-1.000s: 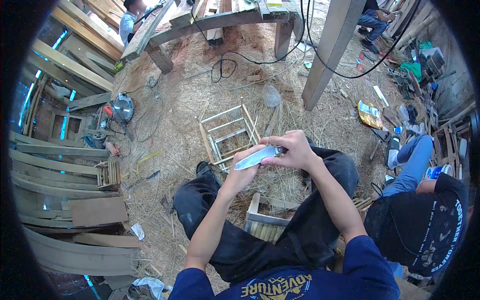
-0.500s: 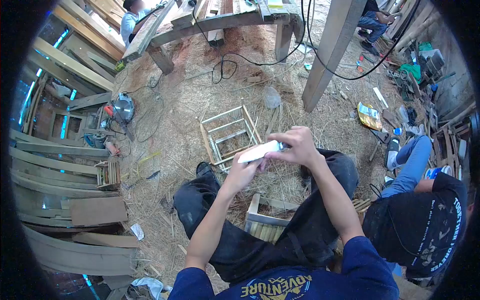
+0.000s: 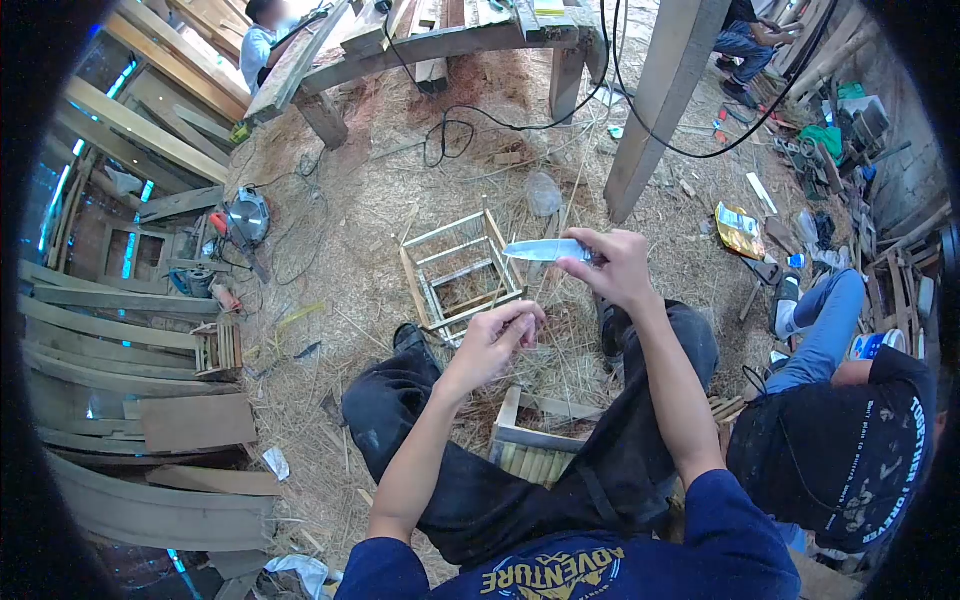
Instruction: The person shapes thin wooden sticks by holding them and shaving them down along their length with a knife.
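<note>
A knife with a broad, shiny blade pointing left is held in my right hand, whose fingers wrap its handle. Lower and to the left, my left hand is closed with the fingertips pressed together; whatever it may pinch is too small to make out. Thin strips of straw or cane pass near both hands. Beyond my hands a small wooden frame lies on the straw-covered floor. Between my legs is a small piece with a slatted bamboo surface.
A co-worker sits close at my right. A wooden post and a workbench stand ahead, with a black cable. A circular saw lies left, near stacked boards. Two more people are farther off.
My hands have moved apart. My right hand has lifted the knife up and to the right, away from my left hand, and the blade has turned nearly level.
</note>
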`<move>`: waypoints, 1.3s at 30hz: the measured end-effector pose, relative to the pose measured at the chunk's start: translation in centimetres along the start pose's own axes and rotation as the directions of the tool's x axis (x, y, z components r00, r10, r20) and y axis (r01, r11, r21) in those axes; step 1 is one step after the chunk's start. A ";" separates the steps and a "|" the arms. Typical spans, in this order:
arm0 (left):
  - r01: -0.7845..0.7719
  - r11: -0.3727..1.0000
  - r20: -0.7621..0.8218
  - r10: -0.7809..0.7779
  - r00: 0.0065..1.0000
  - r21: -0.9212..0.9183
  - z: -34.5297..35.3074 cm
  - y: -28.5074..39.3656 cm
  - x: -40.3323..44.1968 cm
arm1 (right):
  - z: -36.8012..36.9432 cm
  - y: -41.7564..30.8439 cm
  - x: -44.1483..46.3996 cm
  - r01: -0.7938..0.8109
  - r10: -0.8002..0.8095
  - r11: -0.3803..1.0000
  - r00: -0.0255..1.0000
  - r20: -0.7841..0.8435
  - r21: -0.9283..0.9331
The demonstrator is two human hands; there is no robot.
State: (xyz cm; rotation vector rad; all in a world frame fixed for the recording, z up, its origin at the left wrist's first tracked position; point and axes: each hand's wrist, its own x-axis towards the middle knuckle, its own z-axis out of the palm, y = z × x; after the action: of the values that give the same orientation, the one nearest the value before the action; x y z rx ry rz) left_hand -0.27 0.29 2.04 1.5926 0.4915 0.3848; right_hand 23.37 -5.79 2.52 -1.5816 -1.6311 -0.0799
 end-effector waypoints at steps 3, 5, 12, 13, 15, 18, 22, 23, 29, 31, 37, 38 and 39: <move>-0.001 1.000 -0.018 0.001 1.000 -0.003 0.0 -0.1 0.1 | -0.2 -0.5 -0.1 0.047 -0.047 0.998 0.999 0.014 -0.034; 0.025 1.000 -0.008 -0.025 1.000 0.005 -0.1 0.2 -0.1 | -0.2 0.1 -0.1 0.019 -0.021 0.999 0.999 -0.039 -0.028; 0.012 0.995 0.010 -0.013 1.000 0.101 -0.4 0.0 0.0 | -0.7 0.3 -0.2 0.018 -0.021 0.998 0.999 -0.046 -0.059; 0.022 0.994 0.011 -0.023 1.000 0.108 -0.4 0.0 0.0 | -0.7 0.0 -0.1 0.032 -0.035 0.998 0.998 -0.057 -0.052; 0.042 0.992 0.015 -0.044 0.999 0.119 -0.3 -0.1 0.0 | -0.7 -0.1 -0.1 0.042 -0.045 0.998 0.997 -0.061 -0.048; 0.040 0.993 0.030 -0.043 0.999 0.108 -0.3 0.5 -0.1 | -0.6 -0.2 -0.1 0.043 -0.045 0.998 0.998 -0.041 -0.054; 0.036 0.993 0.036 -0.040 0.999 0.108 -0.3 0.4 0.1 | -0.5 -0.2 0.0 0.060 -0.062 0.997 0.998 -0.029 -0.054; 0.036 0.994 0.041 -0.040 0.998 0.102 -0.2 0.6 0.1 | -0.4 -0.1 0.0 0.064 -0.065 0.997 0.997 -0.028 -0.051; 0.011 0.998 0.073 -0.015 0.997 0.055 0.4 1.2 0.5 | -0.2 -0.4 0.2 0.072 -0.073 0.997 0.997 -0.020 -0.042; -0.011 1.000 0.063 0.011 0.998 0.010 0.6 0.3 0.7 | 0.1 -0.2 0.1 0.085 -0.085 0.996 0.996 -0.022 -0.023; 0.015 0.973 0.028 -0.009 1.000 -0.232 1.7 -1.5 1.3 | 0.0 -0.8 0.4 0.065 -0.064 0.997 0.998 0.022 -0.043; 0.032 0.953 0.032 -0.024 0.999 -0.301 1.9 -1.0 1.3 | 0.0 -0.8 0.4 0.062 -0.061 0.997 0.998 0.025 -0.049; 0.049 0.928 0.036 -0.038 0.999 -0.370 2.0 -0.4 1.3 | 0.0 -0.8 0.4 0.062 -0.061 0.997 0.998 0.028 -0.049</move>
State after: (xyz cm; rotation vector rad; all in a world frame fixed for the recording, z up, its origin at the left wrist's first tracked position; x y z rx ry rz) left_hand 1.85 -0.65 1.46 1.2166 0.4041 0.3951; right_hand 22.71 -5.62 3.14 -1.5757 -1.7110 -0.1331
